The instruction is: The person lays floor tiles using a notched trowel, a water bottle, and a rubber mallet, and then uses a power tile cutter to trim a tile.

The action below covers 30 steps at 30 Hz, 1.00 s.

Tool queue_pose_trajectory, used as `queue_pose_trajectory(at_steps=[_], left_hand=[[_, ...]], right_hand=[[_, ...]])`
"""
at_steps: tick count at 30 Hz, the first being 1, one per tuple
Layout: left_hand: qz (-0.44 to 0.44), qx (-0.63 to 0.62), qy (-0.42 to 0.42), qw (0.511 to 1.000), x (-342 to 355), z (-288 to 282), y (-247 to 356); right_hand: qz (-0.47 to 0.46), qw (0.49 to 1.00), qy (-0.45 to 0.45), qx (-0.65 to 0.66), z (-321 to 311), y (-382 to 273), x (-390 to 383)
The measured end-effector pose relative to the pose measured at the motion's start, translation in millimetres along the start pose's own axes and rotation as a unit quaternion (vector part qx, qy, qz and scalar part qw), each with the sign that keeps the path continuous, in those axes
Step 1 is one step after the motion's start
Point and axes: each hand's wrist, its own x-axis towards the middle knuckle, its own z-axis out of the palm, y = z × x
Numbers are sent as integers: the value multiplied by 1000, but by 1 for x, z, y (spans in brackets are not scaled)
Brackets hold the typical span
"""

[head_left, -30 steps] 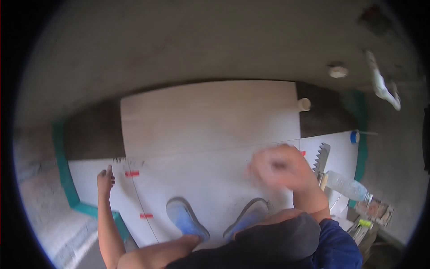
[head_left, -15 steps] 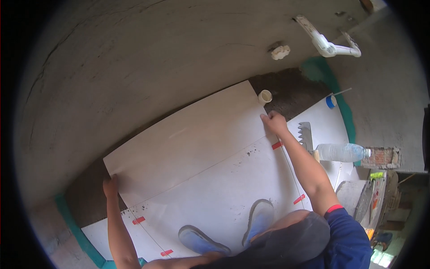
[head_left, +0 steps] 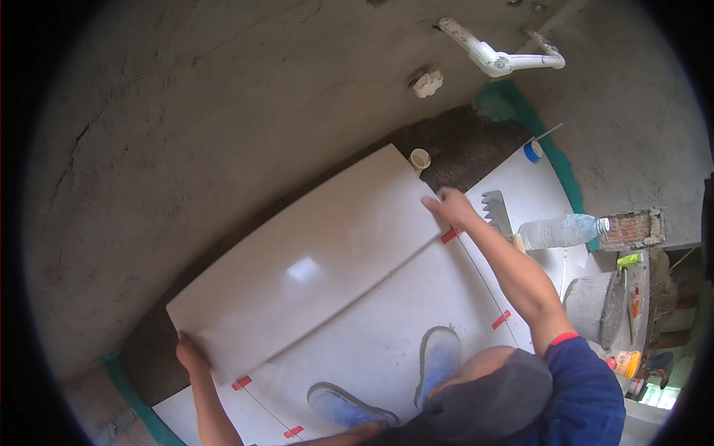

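Note:
A large white floor tile (head_left: pixel 320 245) lies between my hands, next to the bare wall. My left hand (head_left: pixel 192 353) grips its left end, with the fingers partly hidden at the edge. Its right end is held by my right hand (head_left: pixel 448 208), the thumb toward the tile's face. The tile appears raised and tilted, its near edge overlapping a laid white tile (head_left: pixel 357 327) and throwing a thin shadow on it. Red tape strips (head_left: pixel 451 235) cross the joints beside the laid tile. My feet in blue-grey shoes (head_left: pixel 349 405) stand on it.
A cream pipe end (head_left: pixel 420 160) rises from dark mortar (head_left: pixel 465 145) beyond the tile. At right are a notched trowel (head_left: pixel 497 214), a plastic bottle (head_left: pixel 561 231), a blue tape roll (head_left: pixel 532 152) and a grey bucket (head_left: pixel 593 303). White piping (head_left: pixel 502 61) sticks out of the wall.
Both hands have lifted the tile from its flat place level with the laid tile. Its near edge now covers the dark specks near the joint, and a bright reflection shows on its face.

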Motion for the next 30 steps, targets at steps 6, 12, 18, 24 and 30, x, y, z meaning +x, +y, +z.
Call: queue_pose_trajectory(at_steps=[6, 12, 18, 24, 30], left_hand=[[-219, -377, 10, 900, -125, -39, -23], [-283, -305, -1, 909, -193, -33, -61], [-303, -258, -49, 916, -204, -19, -71], [-284, -233, -68, 928, -200, -14, -72], [-274, -181, -50, 943, -200, -17, -70]], right_hand=[[69, 993, -87, 50, 0, 80, -139], [194, 964, -141, 115, 12, 142, -215], [163, 978, -126, 43, 5, 158, -223], [142, 979, -147, 14, 1, 165, -218], [127, 967, -220, -15, -16, 146, -201]])
